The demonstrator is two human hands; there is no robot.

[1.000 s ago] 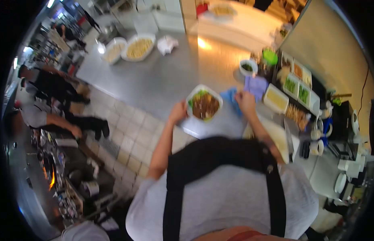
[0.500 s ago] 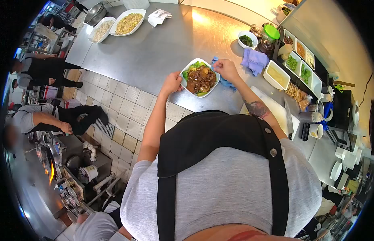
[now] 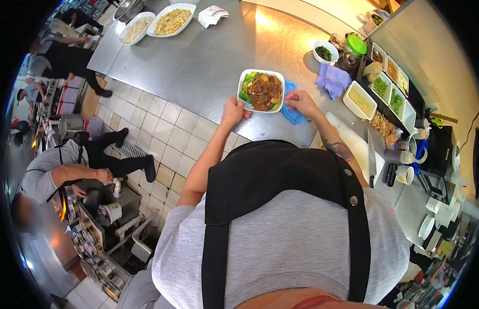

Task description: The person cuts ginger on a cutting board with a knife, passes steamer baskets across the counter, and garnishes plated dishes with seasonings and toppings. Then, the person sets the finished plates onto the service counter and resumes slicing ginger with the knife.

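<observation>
A square white bowl [image 3: 261,91] of brown sauced meat with broccoli is over the steel counter's near edge. My left hand [image 3: 234,111] grips its lower left corner. Just right of the bowl is my right hand [image 3: 301,102], its fingers closed together over a blue cloth [image 3: 295,117]. Whether the fingers pinch the cloth or only touch it is too small to tell. Further right lie a folded purple cloth [image 3: 333,81] and a white tub of pale yellow contents [image 3: 359,101].
Two white dishes of rice [image 3: 171,20] stand at the counter's far left, beside a crumpled white cloth [image 3: 212,16]. A knife [image 3: 372,154] lies on a cutting board [image 3: 347,141] at right. Co-workers [image 3: 59,172] stand at the left by stoves with a flame.
The bowl has turned so its sides look straighter, with my left hand still at it. My right hand has moved from the bowl's rim to the blue cloth. Co-workers at left have shifted.
</observation>
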